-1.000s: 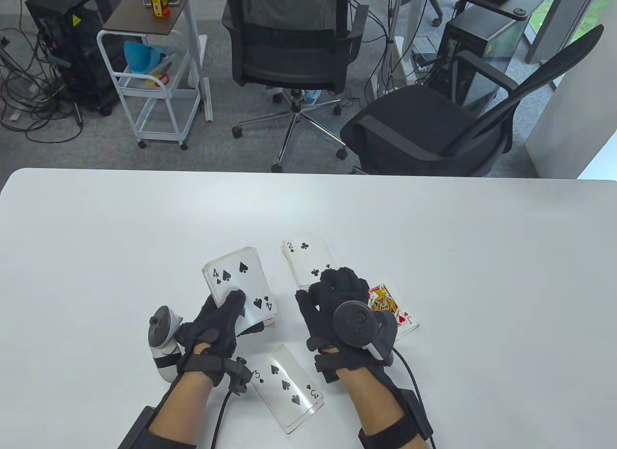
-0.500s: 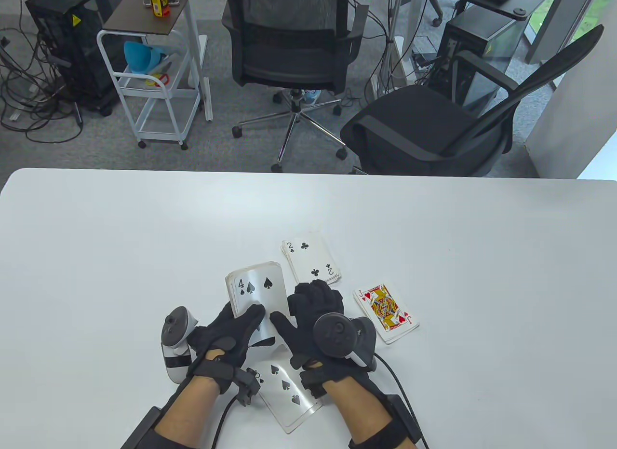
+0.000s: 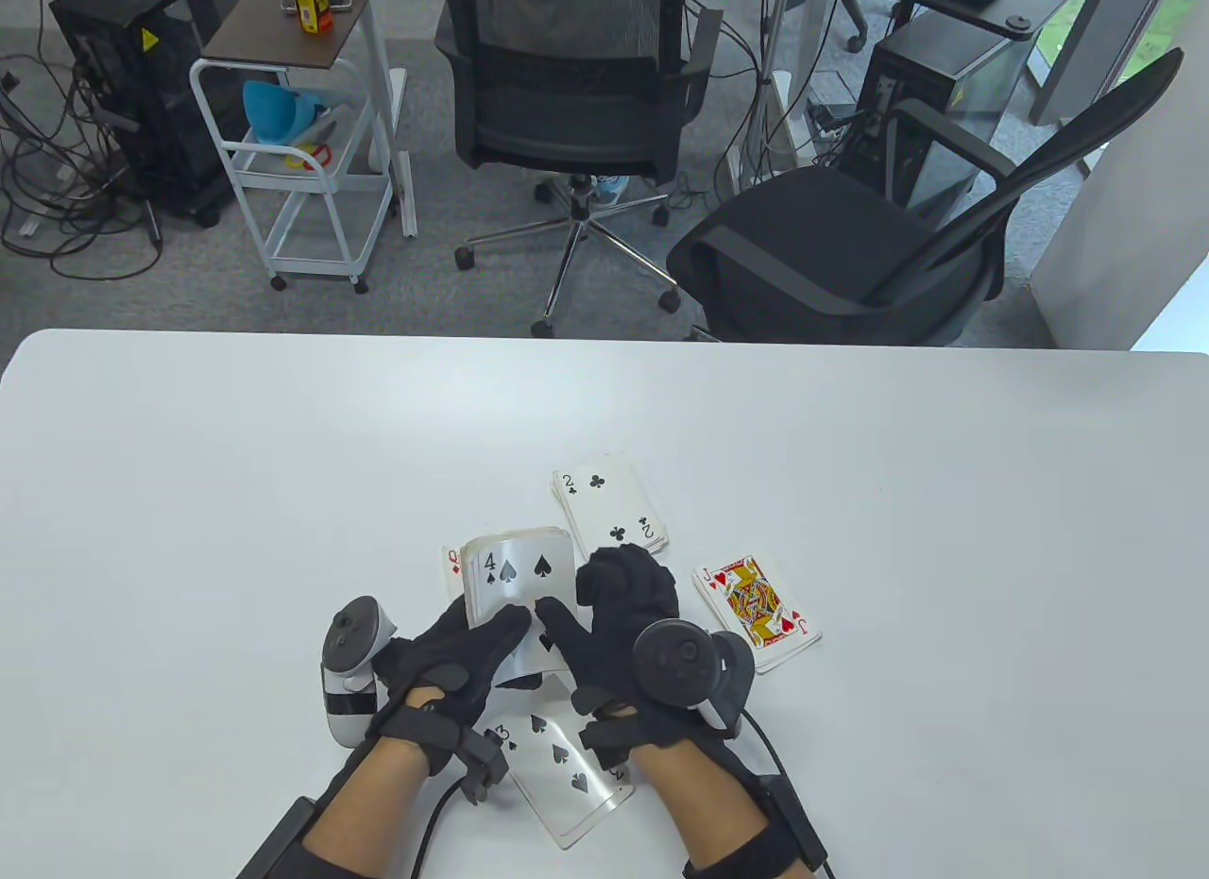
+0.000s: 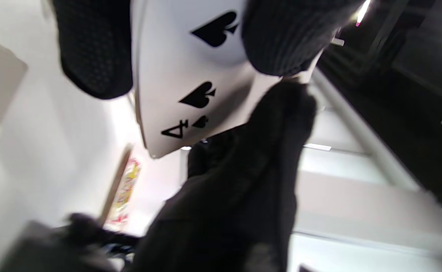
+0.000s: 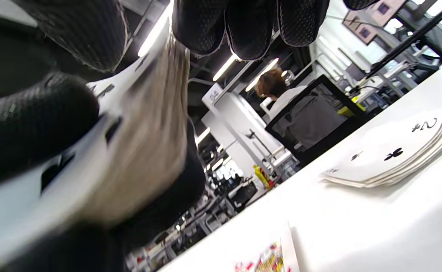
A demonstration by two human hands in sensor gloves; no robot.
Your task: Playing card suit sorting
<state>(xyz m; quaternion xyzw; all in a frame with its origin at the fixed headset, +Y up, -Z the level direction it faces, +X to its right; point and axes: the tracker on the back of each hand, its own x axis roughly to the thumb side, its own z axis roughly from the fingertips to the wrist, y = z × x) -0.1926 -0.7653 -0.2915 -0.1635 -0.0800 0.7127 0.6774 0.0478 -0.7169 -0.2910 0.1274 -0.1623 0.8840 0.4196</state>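
1. White table (image 3: 236, 464) carries three sorted piles: clubs (image 3: 609, 509) topped by a 2, hearts (image 3: 757, 611) topped by a jack, spades (image 3: 565, 770) topped by a 3.
2. The deck (image 3: 519, 586), still thick, sits in the left hand (image 3: 444, 662), thumb curled over it.
3. The right hand (image 3: 614, 624) pinches the top card, a 4 of spades (image 4: 190, 87); a red queen of diamonds (image 3: 454, 565) peeks out beneath.
4. No diamond pile is visible; most sorting likely remains.

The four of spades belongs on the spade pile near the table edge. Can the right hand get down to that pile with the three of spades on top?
Probably yes. The right hand pinches the four of spades atop the deck the left hand holds; the three of spades pile lies face up just below, partly under both wrists, nothing on it.
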